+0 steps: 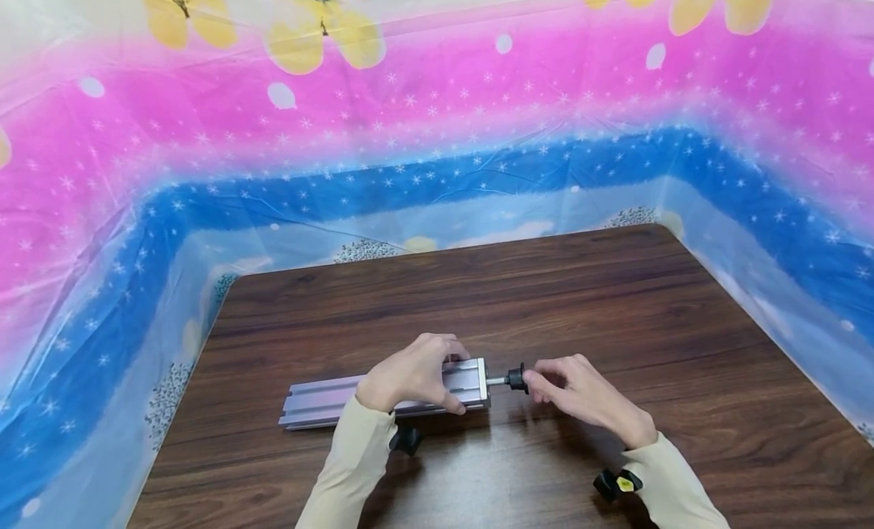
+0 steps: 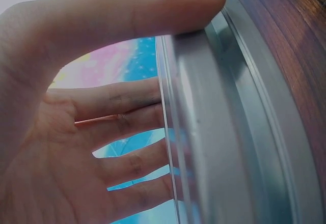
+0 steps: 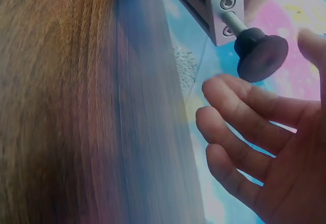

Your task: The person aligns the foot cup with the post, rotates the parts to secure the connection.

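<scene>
A length of slotted aluminium profile (image 1: 321,402) lies across the table, with a plate (image 1: 482,383) capping its right end. From that plate a threaded stem (image 3: 234,21) sticks out, carrying a black levelling foot (image 1: 517,379) with a round base. My left hand (image 1: 418,373) grips the profile near the capped end, thumb on the near side and fingers over the far side. The left wrist view shows the thumb pressing on the profile's edge (image 2: 219,132). Beside the foot (image 3: 262,58), my right hand (image 1: 580,392) holds its fingers loosely bent and spread apart around it.
The dark wood-grain table (image 1: 580,286) has rounded back corners. A pink and blue patterned cloth (image 1: 437,149) hangs behind it and along both sides. Two bolt heads (image 3: 227,1) show in the end plate. Each wrist wears a black camera mount (image 1: 608,485).
</scene>
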Action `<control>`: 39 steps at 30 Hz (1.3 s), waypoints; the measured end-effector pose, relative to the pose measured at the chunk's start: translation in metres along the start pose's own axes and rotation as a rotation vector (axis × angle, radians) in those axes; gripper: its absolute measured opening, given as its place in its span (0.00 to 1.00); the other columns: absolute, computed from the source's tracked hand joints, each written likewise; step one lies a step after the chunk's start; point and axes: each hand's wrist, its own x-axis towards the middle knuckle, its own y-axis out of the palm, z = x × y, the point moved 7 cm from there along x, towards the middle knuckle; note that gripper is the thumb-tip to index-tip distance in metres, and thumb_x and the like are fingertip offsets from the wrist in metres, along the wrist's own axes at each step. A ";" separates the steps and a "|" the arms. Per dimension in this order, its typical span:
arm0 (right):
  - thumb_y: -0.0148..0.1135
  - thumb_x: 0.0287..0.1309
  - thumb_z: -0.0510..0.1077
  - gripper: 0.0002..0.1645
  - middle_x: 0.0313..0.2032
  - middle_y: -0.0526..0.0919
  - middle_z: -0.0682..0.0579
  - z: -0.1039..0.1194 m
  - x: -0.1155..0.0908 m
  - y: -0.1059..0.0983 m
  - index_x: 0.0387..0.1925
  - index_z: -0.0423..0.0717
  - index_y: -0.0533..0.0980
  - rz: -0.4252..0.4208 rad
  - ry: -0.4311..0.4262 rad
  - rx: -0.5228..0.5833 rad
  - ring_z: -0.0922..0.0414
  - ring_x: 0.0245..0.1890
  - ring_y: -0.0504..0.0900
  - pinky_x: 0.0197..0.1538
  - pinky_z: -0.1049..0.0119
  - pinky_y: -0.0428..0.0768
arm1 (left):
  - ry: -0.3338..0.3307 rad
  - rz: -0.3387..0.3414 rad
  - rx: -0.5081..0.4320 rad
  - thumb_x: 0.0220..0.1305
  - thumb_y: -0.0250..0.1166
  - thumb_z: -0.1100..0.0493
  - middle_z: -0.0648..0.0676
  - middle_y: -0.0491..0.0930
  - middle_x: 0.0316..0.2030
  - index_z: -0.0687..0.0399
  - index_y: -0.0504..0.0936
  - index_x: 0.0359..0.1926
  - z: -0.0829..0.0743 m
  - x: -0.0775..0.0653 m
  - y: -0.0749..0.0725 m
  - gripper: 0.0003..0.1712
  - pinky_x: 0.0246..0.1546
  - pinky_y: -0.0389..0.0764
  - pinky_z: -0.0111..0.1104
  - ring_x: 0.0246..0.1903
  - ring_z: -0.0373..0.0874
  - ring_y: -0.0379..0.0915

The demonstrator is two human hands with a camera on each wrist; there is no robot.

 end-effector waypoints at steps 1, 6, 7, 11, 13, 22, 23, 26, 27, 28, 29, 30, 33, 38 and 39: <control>0.60 0.70 0.53 0.13 0.29 0.85 0.59 0.001 -0.001 -0.001 0.39 0.49 0.83 -0.010 -0.011 -0.002 0.64 0.28 0.81 0.33 0.69 0.79 | 0.001 -0.001 0.002 0.43 0.83 0.53 0.53 0.82 0.46 0.60 0.83 0.53 0.000 0.000 0.000 0.35 0.36 0.78 0.30 0.39 0.42 0.73; 0.76 0.55 0.52 0.32 0.46 0.84 0.59 0.007 -0.006 -0.006 0.61 0.55 0.75 -0.070 -0.106 0.007 0.67 0.33 0.81 0.35 0.65 0.82 | 0.011 -0.013 0.013 0.42 0.84 0.53 0.52 0.82 0.45 0.61 0.83 0.52 0.001 0.001 -0.002 0.35 0.37 0.78 0.31 0.40 0.42 0.74; 0.76 0.55 0.51 0.33 0.47 0.84 0.59 0.008 -0.006 -0.006 0.62 0.56 0.74 -0.073 -0.125 0.009 0.67 0.33 0.82 0.36 0.64 0.83 | 0.011 -0.014 0.016 0.42 0.84 0.53 0.52 0.82 0.45 0.61 0.83 0.52 0.001 0.001 -0.002 0.35 0.37 0.78 0.31 0.40 0.42 0.74; 0.76 0.56 0.45 0.31 0.41 0.85 0.58 0.010 -0.005 -0.007 0.61 0.52 0.76 -0.080 -0.168 0.007 0.68 0.33 0.82 0.36 0.62 0.84 | 0.010 -0.012 0.011 0.42 0.84 0.53 0.52 0.82 0.45 0.61 0.83 0.52 0.000 0.001 -0.002 0.35 0.37 0.78 0.31 0.39 0.42 0.74; 0.75 0.56 0.45 0.29 0.39 0.85 0.60 0.010 -0.004 -0.007 0.60 0.49 0.77 -0.083 -0.164 0.002 0.69 0.32 0.81 0.36 0.62 0.84 | 0.006 -0.010 0.009 0.42 0.84 0.53 0.52 0.82 0.45 0.61 0.83 0.52 0.000 0.001 -0.003 0.35 0.37 0.78 0.31 0.39 0.42 0.73; 0.70 0.62 0.49 0.19 0.37 0.86 0.62 0.004 -0.002 -0.005 0.52 0.48 0.81 -0.067 -0.097 -0.004 0.69 0.30 0.80 0.35 0.65 0.82 | 0.009 -0.012 0.012 0.41 0.84 0.53 0.52 0.82 0.44 0.61 0.83 0.51 -0.001 0.000 -0.005 0.35 0.36 0.78 0.30 0.38 0.41 0.73; 0.69 0.63 0.49 0.18 0.36 0.86 0.62 0.004 -0.002 -0.005 0.52 0.48 0.81 -0.068 -0.092 -0.003 0.69 0.30 0.80 0.34 0.65 0.82 | 0.008 -0.013 0.013 0.41 0.84 0.53 0.52 0.82 0.44 0.61 0.83 0.51 -0.002 0.000 -0.005 0.35 0.36 0.78 0.30 0.38 0.41 0.73; 0.68 0.64 0.50 0.17 0.35 0.85 0.63 0.002 -0.001 -0.004 0.51 0.47 0.82 -0.064 -0.076 -0.003 0.69 0.30 0.79 0.34 0.66 0.81 | 0.007 -0.012 0.018 0.41 0.84 0.53 0.52 0.82 0.44 0.61 0.83 0.51 -0.001 0.001 -0.005 0.35 0.36 0.78 0.30 0.38 0.41 0.73; 0.67 0.65 0.50 0.16 0.34 0.85 0.63 0.002 -0.001 -0.003 0.50 0.47 0.82 -0.062 -0.072 -0.005 0.69 0.29 0.79 0.34 0.67 0.81 | 0.006 -0.011 0.019 0.42 0.84 0.53 0.52 0.82 0.44 0.61 0.83 0.51 -0.001 0.000 -0.005 0.35 0.36 0.78 0.30 0.38 0.41 0.73; 0.67 0.65 0.50 0.15 0.33 0.85 0.63 0.002 0.000 -0.003 0.49 0.48 0.83 -0.058 -0.068 -0.002 0.69 0.29 0.79 0.34 0.67 0.81 | 0.006 -0.010 0.019 0.42 0.84 0.53 0.52 0.82 0.44 0.61 0.83 0.51 -0.001 0.000 -0.005 0.35 0.36 0.78 0.30 0.37 0.41 0.73; 0.66 0.66 0.50 0.14 0.32 0.85 0.63 0.002 0.000 -0.003 0.48 0.48 0.83 -0.057 -0.067 -0.003 0.69 0.29 0.79 0.33 0.68 0.81 | 0.005 -0.009 0.019 0.42 0.84 0.53 0.52 0.82 0.44 0.61 0.83 0.51 -0.001 0.000 -0.004 0.35 0.36 0.78 0.30 0.37 0.41 0.73; 0.65 0.66 0.51 0.13 0.31 0.85 0.63 0.002 0.000 -0.003 0.46 0.49 0.83 -0.055 -0.064 -0.005 0.69 0.29 0.79 0.33 0.68 0.80 | 0.005 -0.009 0.019 0.42 0.84 0.53 0.51 0.82 0.44 0.61 0.83 0.51 -0.001 0.000 -0.004 0.35 0.36 0.77 0.30 0.37 0.41 0.73; 0.63 0.69 0.51 0.11 0.30 0.86 0.60 0.002 0.001 -0.002 0.43 0.50 0.84 -0.049 -0.054 -0.001 0.67 0.28 0.80 0.32 0.69 0.80 | 0.008 -0.011 0.017 0.42 0.84 0.53 0.51 0.82 0.44 0.61 0.83 0.51 -0.001 0.001 -0.004 0.35 0.36 0.77 0.30 0.37 0.41 0.73; 0.57 0.73 0.53 0.16 0.28 0.89 0.55 -0.001 0.002 0.000 0.38 0.48 0.85 -0.021 -0.013 0.025 0.59 0.29 0.86 0.31 0.70 0.80 | -0.004 -0.005 0.014 0.42 0.83 0.52 0.51 0.82 0.44 0.60 0.83 0.52 -0.001 0.001 -0.004 0.35 0.36 0.77 0.30 0.38 0.42 0.73; 0.57 0.73 0.53 0.17 0.28 0.89 0.55 -0.001 0.002 0.000 0.37 0.48 0.85 -0.017 -0.005 0.029 0.58 0.29 0.86 0.30 0.70 0.80 | -0.008 -0.002 0.014 0.42 0.83 0.52 0.51 0.82 0.45 0.60 0.83 0.52 0.000 0.001 -0.004 0.35 0.36 0.77 0.30 0.38 0.42 0.72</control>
